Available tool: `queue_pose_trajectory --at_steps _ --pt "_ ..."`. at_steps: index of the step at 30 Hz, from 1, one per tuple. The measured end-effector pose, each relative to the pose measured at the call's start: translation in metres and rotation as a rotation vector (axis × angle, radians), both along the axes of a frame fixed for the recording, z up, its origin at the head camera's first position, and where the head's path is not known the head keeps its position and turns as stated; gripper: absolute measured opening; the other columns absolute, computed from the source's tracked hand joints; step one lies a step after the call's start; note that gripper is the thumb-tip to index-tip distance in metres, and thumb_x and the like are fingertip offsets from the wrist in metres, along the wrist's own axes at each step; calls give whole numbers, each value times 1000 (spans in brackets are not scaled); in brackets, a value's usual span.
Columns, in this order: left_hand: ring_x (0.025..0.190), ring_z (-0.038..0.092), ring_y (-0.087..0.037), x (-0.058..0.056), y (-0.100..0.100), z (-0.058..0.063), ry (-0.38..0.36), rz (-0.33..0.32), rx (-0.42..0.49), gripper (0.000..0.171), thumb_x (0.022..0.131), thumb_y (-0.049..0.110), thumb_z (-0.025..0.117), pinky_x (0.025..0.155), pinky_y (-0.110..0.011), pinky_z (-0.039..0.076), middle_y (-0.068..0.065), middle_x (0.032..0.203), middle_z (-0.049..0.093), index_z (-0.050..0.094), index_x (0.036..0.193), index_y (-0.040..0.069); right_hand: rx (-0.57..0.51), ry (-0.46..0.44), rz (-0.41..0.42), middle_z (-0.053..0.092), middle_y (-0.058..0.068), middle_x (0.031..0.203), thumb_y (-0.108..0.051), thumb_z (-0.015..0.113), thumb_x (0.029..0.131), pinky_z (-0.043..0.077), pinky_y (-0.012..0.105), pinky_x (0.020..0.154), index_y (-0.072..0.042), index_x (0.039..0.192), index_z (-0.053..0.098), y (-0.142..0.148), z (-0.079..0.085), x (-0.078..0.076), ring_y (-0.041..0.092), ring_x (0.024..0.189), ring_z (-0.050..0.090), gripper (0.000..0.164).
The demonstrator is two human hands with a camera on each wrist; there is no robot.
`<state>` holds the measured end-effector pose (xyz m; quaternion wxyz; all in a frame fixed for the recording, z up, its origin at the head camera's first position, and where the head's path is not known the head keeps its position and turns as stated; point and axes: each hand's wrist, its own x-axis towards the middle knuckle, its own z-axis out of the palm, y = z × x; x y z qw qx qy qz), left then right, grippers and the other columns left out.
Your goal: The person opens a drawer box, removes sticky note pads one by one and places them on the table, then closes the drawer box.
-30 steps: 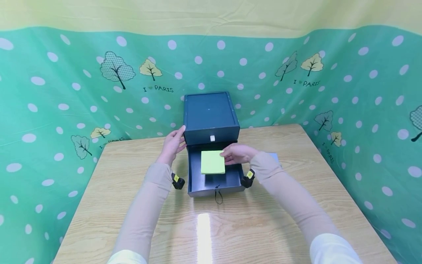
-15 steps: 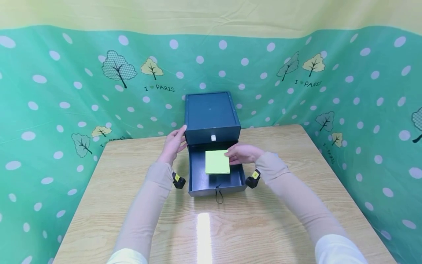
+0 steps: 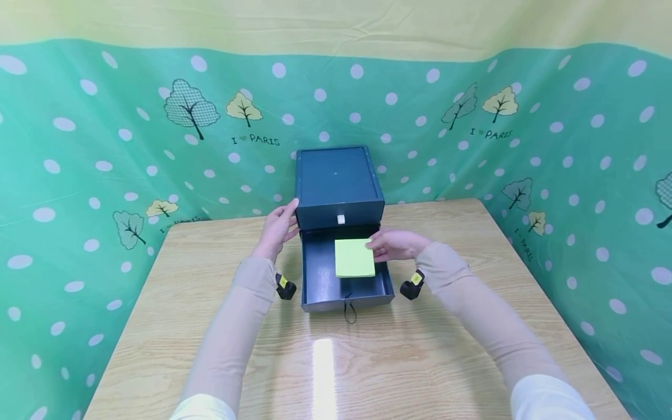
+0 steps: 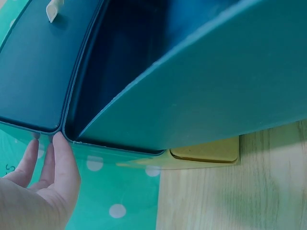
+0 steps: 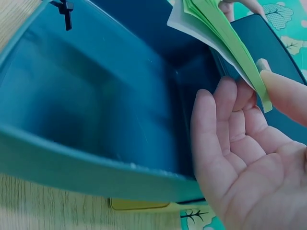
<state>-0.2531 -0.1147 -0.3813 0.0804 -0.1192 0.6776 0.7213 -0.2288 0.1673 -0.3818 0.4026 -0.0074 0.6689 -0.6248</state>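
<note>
Worktop (image 3: 210,326): carries the blue cabinet (image 3: 336,175) at its far side, centre. Upper drawer front (image 3: 320,217) is closed; open drawer (image 3: 325,305) just below it sticks out toward the near side.

Left hand (image 3: 276,229): fingers extended, tips touching the cabinet's left side near the front edge, pinching nothing. Reads as steadying. Right hand (image 3: 399,244): pinching the right edge of the green note pad (image 3: 354,258) between thumb and fingers. Pad is held over the open drawer, right of its middle.

Step, my read: pad transfer at the drawer, pad still in the grip. Next move calls for keeping that pinch firm and the pad clear of the drawer's right wall; loose sheets could snag or fan.

View differences: head view gives only the pad's flat top. Right wrist shows the edge, sheets splayed at one end, a white layer beneath, and a gap down to the drawer floor. Left wrist adds a yellow panel (image 4: 206,149) below the open drawer, hidden from the head. Smallest: white tab (image 3: 341,219) on the upper front.
</note>
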Motion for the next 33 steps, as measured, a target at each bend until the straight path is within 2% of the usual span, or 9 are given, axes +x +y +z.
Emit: queue_pose_trajectory --at_steps 5,10,12,15,17,20,24,28,33 --pt "132 41 -30 -1 0 -1 2 -7 -4 66 93 46 55 105 -39 44 -12 148 37 40 142 5 1 -2 -6 61 0 89 -4 46 97 53 25 81 -5 104 40 8 3 1 11 83 61 9" --pt "132 42 -30 -2 0 -1 6 -8 -2 64 93 46 55 104 -39 45 -12 145 41 41 141 5 11 3 8 56 2 95 -4 45 97 52 25 82 -2 117 30 19 3 0 11 84 60 24" --pt "132 42 -30 -2 0 -2 6 -10 -2 64 93 46 55 104 -39 45 -12 144 42 41 141 5 6 12 24 55 1 94 -4 44 98 52 25 83 -3 113 32 24 3 0 11 84 60 20" --pt "131 42 -30 -2 0 -2 5 -11 -6 64 93 46 55 104 -39 45 -12 144 42 41 141 5 -12 13 35 62 -1 90 -3 44 98 52 27 85 -5 99 44 31 3 0 11 83 62 2" --pt "131 42 -30 -2 0 -2 5 -13 -12 65 93 46 55 104 -39 45 -12 144 42 40 141 5 -23 19 56 66 -2 89 -3 43 98 52 29 87 -7 92 50 36 3 0 11 84 63 10" --pt "131 43 -30 -3 0 -2 5 -13 -16 66 92 47 56 104 -39 45 -12 144 41 40 141 5 -19 29 77 69 -3 90 -5 42 99 51 30 88 -7 94 56 44 3 0 11 87 65 14" --pt "131 43 -30 -4 -1 -3 7 -13 -13 66 92 47 56 104 -39 45 -12 144 42 41 141 5 -2 45 81 68 -3 91 -7 43 99 52 30 87 -7 96 56 55 0 0 11 88 64 14" --pt "131 43 -30 -3 0 -3 7 -10 -14 65 93 46 55 104 -39 45 -12 144 43 41 140 5 -10 36 57 69 -3 89 -6 42 99 52 29 85 -11 90 58 64 -2 1 11 86 64 19" --pt "131 44 -29 -1 0 -2 3 -11 -18 65 93 46 55 104 -38 45 -12 143 43 41 141 5 -4 26 45 67 -4 88 -7 40 100 51 28 85 -11 93 56 75 -6 4 10 87 63 18"
